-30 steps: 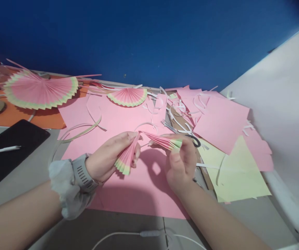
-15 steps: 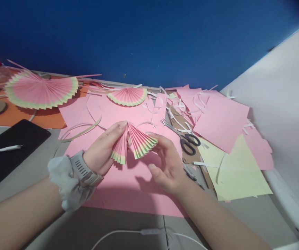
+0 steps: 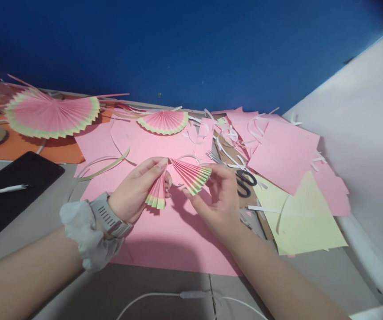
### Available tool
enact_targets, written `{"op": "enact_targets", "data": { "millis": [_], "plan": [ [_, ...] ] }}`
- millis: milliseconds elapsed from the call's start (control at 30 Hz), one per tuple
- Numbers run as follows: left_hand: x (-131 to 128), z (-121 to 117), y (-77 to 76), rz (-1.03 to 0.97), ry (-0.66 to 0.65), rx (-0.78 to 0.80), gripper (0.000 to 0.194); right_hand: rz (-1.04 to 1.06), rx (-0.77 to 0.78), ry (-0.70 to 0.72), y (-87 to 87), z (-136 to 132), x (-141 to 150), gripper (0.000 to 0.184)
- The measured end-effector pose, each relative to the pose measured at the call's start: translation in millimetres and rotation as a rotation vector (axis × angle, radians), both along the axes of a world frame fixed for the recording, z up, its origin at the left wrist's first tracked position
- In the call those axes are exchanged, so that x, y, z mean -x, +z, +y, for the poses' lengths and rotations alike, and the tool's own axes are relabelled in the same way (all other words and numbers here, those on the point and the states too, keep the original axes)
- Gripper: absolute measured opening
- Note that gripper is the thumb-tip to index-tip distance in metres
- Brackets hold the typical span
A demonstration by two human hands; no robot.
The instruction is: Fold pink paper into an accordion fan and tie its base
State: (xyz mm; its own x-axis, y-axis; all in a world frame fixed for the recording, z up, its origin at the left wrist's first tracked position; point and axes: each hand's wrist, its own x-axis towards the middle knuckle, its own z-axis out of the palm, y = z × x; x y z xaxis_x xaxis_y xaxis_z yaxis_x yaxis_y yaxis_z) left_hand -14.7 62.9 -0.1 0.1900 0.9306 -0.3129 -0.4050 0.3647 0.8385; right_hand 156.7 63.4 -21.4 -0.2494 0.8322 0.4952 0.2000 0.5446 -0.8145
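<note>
A small pleated paper fan (image 3: 189,175), pink with a yellow-green edge, is held over a large pink paper sheet (image 3: 165,249). My left hand (image 3: 146,184) pinches its gathered point between thumb and fingers, and the fan's left section hangs down beside those fingers. At the other side, my right hand (image 3: 218,195) closes its thumb and fingers on the outer edge of the right section. The two sections stand apart in a V. Behind them lies another pleated fan (image 3: 163,122), with a larger one (image 3: 54,113) at the left.
Black-handled scissors (image 3: 245,183) lie right of my right hand. Pink sheets (image 3: 285,153), yellow-green paper (image 3: 306,226) and paper strips are scattered at the right. A dark tablet-like slab (image 3: 21,191) with a white cable is at the left. A blue wall (image 3: 191,49) rises behind.
My right hand has moved up slightly and closed on the fan's right section, which is drawn to the right. The left hand keeps its pinch and has shifted slightly right.
</note>
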Motion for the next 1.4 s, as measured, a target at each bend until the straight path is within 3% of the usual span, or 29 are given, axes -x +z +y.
{"op": "enact_targets", "data": {
  "millis": [367, 533, 733, 867, 1100, 1400],
  "plan": [
    [0.3, 0.0, 0.6, 0.013, 0.054, 0.009, 0.018, -0.092, -0.142, -0.001, 4.9, 0.3, -3.5, 0.034],
    [0.3, -0.9, -3.3, 0.004, -0.115, -0.068, 0.034, 0.046, -0.128, -0.174, 4.9, 3.5, -3.3, 0.016],
    [1.1, -6.1, -0.4, 0.049, -0.297, -0.038, 0.029, 0.177, -0.046, -0.323, 5.3, 8.1, -2.1, 0.007],
    [2.0, -6.3, -0.7, 0.015, -0.305, 0.003, 0.029, 0.141, -0.063, -0.291, 5.0, 7.2, -3.5, 0.008],
    [0.8, -5.2, -2.7, -0.016, -0.185, 0.012, 0.024, 0.006, -0.191, -0.144, 6.4, 4.8, -3.1, 0.021],
    [1.3, -4.4, -1.2, -0.001, -0.213, -0.014, 0.028, -0.002, -0.083, -0.026, 3.6, -0.2, -3.0, 0.029]
  ]
}}
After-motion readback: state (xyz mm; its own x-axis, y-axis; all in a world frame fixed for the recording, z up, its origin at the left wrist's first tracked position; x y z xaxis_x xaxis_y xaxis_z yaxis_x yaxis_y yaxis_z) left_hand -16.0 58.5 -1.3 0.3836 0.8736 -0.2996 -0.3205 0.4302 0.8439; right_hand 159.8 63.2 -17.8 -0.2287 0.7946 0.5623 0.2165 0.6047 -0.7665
